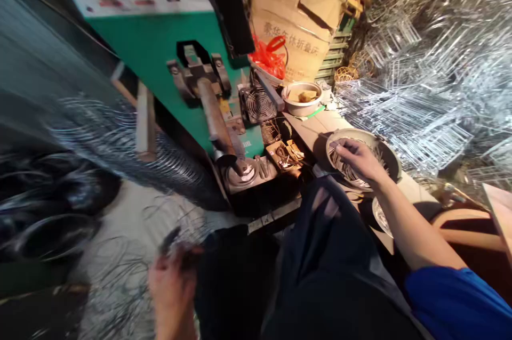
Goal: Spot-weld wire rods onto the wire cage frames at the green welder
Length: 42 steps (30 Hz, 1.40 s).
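Observation:
My right hand (360, 161) reaches over a round basin (394, 161) on the right, thumb and fingers pinched together above the thin metal rods (348, 168) inside. Whatever sits in that pinch is too small to make out. Low on the left, beside my leg, my left hand (174, 286) is blurred, its fingers curled. Something dark and greyish shows at its fingertips, too smeared to name. In front of me stands a green machine (160, 52) with a thick metal arm (216, 119) slanting down to a round metal base (242, 173).
Wire racks (408, 116) are heaped at the right. Coiled wire rings (132, 137) hang at the left, above loose wire (120, 276) on the floor. A small fan (260, 104), a carton of small parts (276, 153) and a bowl (302, 108) stand near the machine. A phone (232, 15) is mounted on it.

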Motion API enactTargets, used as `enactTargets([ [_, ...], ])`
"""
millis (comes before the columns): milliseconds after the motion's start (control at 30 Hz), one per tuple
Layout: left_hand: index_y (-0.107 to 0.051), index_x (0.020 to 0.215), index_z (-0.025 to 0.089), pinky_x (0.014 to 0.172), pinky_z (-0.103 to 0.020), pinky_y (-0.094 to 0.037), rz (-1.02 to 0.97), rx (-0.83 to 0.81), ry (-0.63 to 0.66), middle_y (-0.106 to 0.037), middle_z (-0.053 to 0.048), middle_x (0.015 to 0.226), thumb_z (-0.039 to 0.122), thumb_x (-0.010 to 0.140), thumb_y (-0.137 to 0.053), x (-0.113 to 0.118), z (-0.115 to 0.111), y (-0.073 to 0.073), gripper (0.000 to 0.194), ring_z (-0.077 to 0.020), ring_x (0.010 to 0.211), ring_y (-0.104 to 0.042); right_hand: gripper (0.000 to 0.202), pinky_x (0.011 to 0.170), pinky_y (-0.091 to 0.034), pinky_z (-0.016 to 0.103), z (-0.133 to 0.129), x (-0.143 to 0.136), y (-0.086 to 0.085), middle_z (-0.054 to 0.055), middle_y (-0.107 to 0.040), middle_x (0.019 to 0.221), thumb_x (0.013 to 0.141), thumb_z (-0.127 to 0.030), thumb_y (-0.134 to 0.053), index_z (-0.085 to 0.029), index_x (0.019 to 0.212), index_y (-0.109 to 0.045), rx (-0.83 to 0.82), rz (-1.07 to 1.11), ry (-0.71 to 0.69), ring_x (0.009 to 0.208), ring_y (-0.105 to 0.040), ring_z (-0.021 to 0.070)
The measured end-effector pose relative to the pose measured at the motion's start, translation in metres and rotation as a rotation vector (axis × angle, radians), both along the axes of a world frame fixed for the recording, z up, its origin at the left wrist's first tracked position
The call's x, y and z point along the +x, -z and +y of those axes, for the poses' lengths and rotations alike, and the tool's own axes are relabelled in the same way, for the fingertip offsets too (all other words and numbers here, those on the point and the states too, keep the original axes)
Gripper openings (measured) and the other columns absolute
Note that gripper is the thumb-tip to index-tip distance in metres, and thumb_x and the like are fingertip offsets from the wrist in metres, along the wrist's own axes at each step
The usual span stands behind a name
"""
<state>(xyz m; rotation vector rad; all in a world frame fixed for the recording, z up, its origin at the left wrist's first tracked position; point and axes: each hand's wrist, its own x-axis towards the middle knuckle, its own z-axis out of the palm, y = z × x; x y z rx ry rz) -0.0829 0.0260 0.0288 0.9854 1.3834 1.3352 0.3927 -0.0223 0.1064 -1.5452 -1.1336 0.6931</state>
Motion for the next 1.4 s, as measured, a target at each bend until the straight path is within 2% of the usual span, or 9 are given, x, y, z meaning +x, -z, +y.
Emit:
enactTargets([
  [133, -0.062, 0.096, 0.016, 0.049, -0.021, -0.042, -0.261, 0.025, 0.124, -0.057, 0.004, 0.055, 0.044, 0.066, -0.083, 0.053, -0.019, 0.01, 0.045, -0.0099, 0.047, -0.05, 0.049, 0.059, -0.034, 0.027, 0.02, -0.042, 0.011, -0.001, -0.051, 0.065, 0.084, -0.065, -0.059, -0.017, 0.072, -0.06, -0.093, -0.086, -0.099, 0.061, -0.043, 0.0125],
  [233, -0.059, 0.097, 0.017, 0.045, -0.02, -0.041, -0.339, 0.035, 0.146, -0.056, 0.005, 0.055, 0.04, 0.07, -0.082, 0.076, -0.035, 0.01, 0.042, -0.01, 0.045, -0.05, 0.053, 0.057, -0.03, 0.027, 0.026, -0.07, 0.028, -0.002, -0.042, 0.058, 0.082, -0.066, -0.062, -0.019, 0.06, -0.049, -0.095, -0.054, -0.131, 0.058, -0.037, 0.0117],
  [400, -0.053, 0.097, 0.019, 0.045, -0.02, -0.044, -0.352, 0.026, 0.157, -0.055, 0.007, 0.057, 0.036, 0.076, -0.079, 0.088, -0.044, 0.009, 0.038, -0.009, 0.045, -0.05, 0.058, 0.055, -0.025, 0.027, 0.038, -0.108, 0.062, -0.005, -0.031, 0.054, 0.074, -0.06, -0.073, -0.02, 0.053, -0.036, -0.046, 0.026, -0.202, 0.055, -0.029, 0.0098],
  [500, -0.052, 0.096, 0.019, 0.044, -0.02, -0.044, -0.363, 0.035, 0.156, -0.053, 0.008, 0.056, 0.034, 0.077, -0.078, 0.09, -0.042, 0.009, 0.036, -0.0088, 0.045, -0.049, 0.061, 0.055, -0.023, 0.028, 0.051, -0.12, 0.08, -0.006, -0.028, 0.054, 0.073, -0.058, -0.074, -0.021, 0.052, -0.031, -0.038, 0.019, -0.245, 0.055, -0.027, 0.0092],
  [600, -0.051, 0.095, 0.019, 0.043, -0.019, -0.043, -0.376, 0.048, 0.165, -0.053, 0.008, 0.056, 0.033, 0.077, -0.077, 0.092, -0.039, 0.008, 0.035, -0.0089, 0.045, -0.049, 0.062, 0.054, -0.021, 0.027, 0.063, -0.126, 0.091, -0.006, -0.025, 0.055, 0.074, -0.057, -0.074, -0.021, 0.052, -0.029, -0.039, 0.004, -0.268, 0.055, -0.025, 0.009],
  [767, -0.052, 0.097, 0.02, 0.042, -0.02, -0.043, -0.375, 0.027, 0.172, -0.053, 0.007, 0.056, 0.035, 0.077, -0.077, 0.097, -0.032, 0.01, 0.036, -0.0093, 0.045, -0.05, 0.06, 0.054, -0.02, 0.027, 0.075, -0.13, 0.088, -0.006, -0.025, 0.055, 0.074, -0.057, -0.074, -0.021, 0.053, -0.031, -0.041, 0.015, -0.288, 0.056, -0.024, 0.009],
  [933, -0.052, 0.096, 0.019, 0.043, -0.02, -0.045, -0.353, -0.03, 0.161, -0.054, 0.007, 0.058, 0.033, 0.077, -0.078, 0.106, -0.024, 0.023, 0.036, -0.0086, 0.045, -0.05, 0.061, 0.053, -0.021, 0.027, 0.083, -0.135, 0.078, -0.006, -0.027, 0.053, 0.074, -0.059, -0.072, -0.021, 0.052, -0.031, -0.035, 0.039, -0.323, 0.054, -0.025, 0.009],
  [1100, -0.052, 0.097, 0.02, 0.045, -0.019, -0.046, -0.349, -0.031, 0.148, -0.053, 0.008, 0.061, 0.033, 0.076, -0.079, 0.112, -0.012, 0.032, 0.037, -0.0076, 0.047, -0.05, 0.059, 0.053, -0.022, 0.027, 0.096, -0.134, 0.082, -0.006, -0.028, 0.053, 0.073, -0.057, -0.073, -0.021, 0.051, -0.031, -0.015, -0.009, -0.354, 0.053, -0.027, 0.009],
  [1400, -0.052, 0.099, 0.02, 0.046, -0.02, -0.047, -0.353, -0.021, 0.154, -0.051, 0.009, 0.061, 0.034, 0.077, -0.079, 0.114, 0.005, 0.034, 0.038, -0.0074, 0.047, -0.05, 0.06, 0.054, -0.022, 0.028, 0.114, -0.128, 0.085, -0.006, -0.027, 0.055, 0.072, -0.059, -0.073, -0.021, 0.052, -0.031, -0.007, -0.041, -0.364, 0.055, -0.025, 0.0096],
])
